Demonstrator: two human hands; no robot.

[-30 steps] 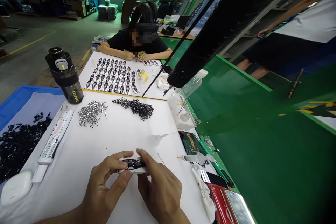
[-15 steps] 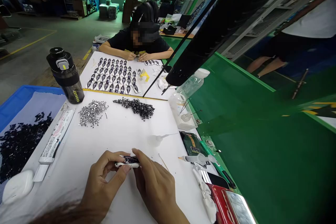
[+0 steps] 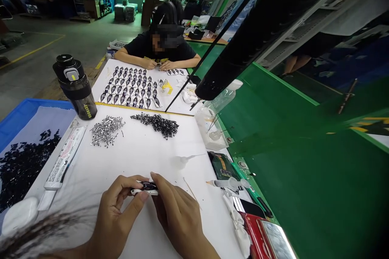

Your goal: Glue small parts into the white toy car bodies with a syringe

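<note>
The left hand [image 3: 117,214] and right hand [image 3: 179,214] are drawing the black-and-white piece [image 3: 144,188] slightly leftward from its earlier spot, while a hair strand [image 3: 39,226] is drifting into view beside the left hand.

Both hands are closing narrowly on the piece, pinching it between them above the white desk [image 3: 146,153]. Its long axis is running crosswise from one hand to the other, nearly level. The left thumb [image 3: 142,196] is pressing along its near edge as the left fingers [image 3: 127,183] curl around from the far side, and the right fingers [image 3: 154,179] are bearing down on its right end. Neither hand is clearly nearer; the piece is sitting between the two.

A thin stick [image 3: 190,189] is lying just beyond the right fingers, with a syringe [image 3: 227,183], a cloth [image 3: 238,222] and a red-cased phone [image 3: 264,238] farther right. To the left of the hands, a tube [image 3: 63,158] is lying beside a blue tray [image 3: 24,109] of black parts. Ahead of the hands are silver pins [image 3: 106,130] and a heap of black parts [image 3: 156,125]. Farther ahead, a co-worker [image 3: 161,36] is working behind rows of black pieces [image 3: 127,87].
</note>
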